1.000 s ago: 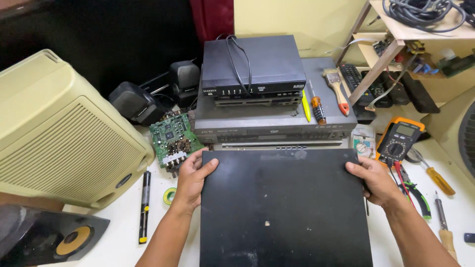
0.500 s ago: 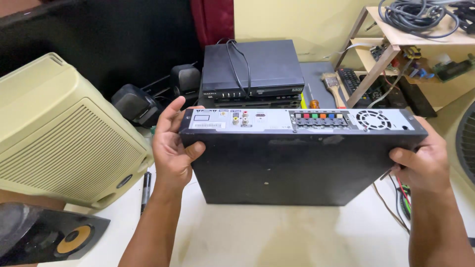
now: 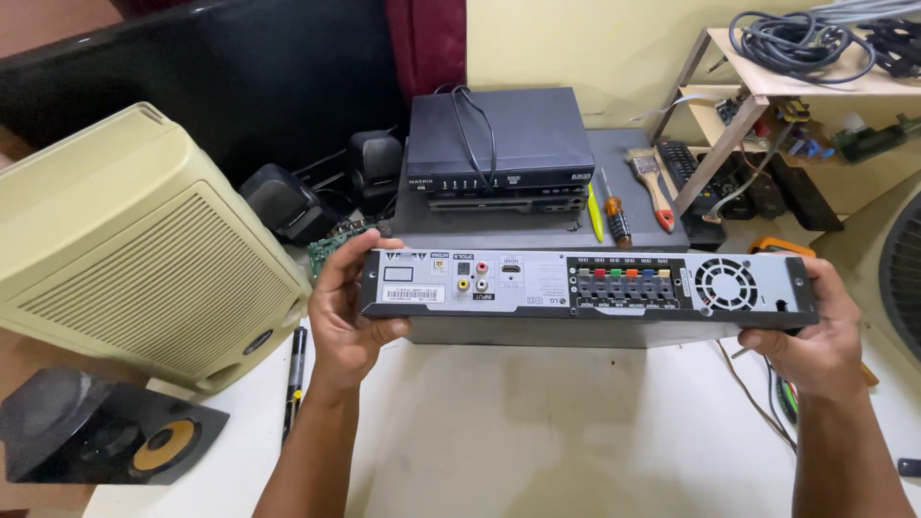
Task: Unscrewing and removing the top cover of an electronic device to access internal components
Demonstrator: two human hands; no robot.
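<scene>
Whereas 1 second ago the black player lay flat under both palms with only its plain panel showing, it is now tipped up on edge and held clear of the white table [image 3: 537, 432], its rear panel turned toward the camera. Half a second ago it was already lifted but showed more of the broad dark face; since then it has rotated further, so only a thin strip of that face remains under the connector panel.

Nearest the camera, the left hand [image 3: 353, 321] clamps the left end of the player [image 3: 585, 288], thumb hooked over the top edge and fingers wrapped beneath. The right hand [image 3: 811, 341] grips the right end the same way, fingers closed around the corner just past the round fan grille. Coloured terminals and sockets run along the panel between the 2 hands.

That turn means the back of the unit, not its lid, is what now faces the person.

Left of the hands stands a large cream speaker cabinet [image 3: 134, 249], with a loose speaker driver [image 3: 144, 446] in front of it. Behind the player, 2 more stacked decks [image 3: 499, 158] sit with a screwdriver [image 3: 614, 216] and a paintbrush [image 3: 652, 182] beside them. Farthest right, a wooden shelf [image 3: 825, 82] carries coiled cables.
</scene>
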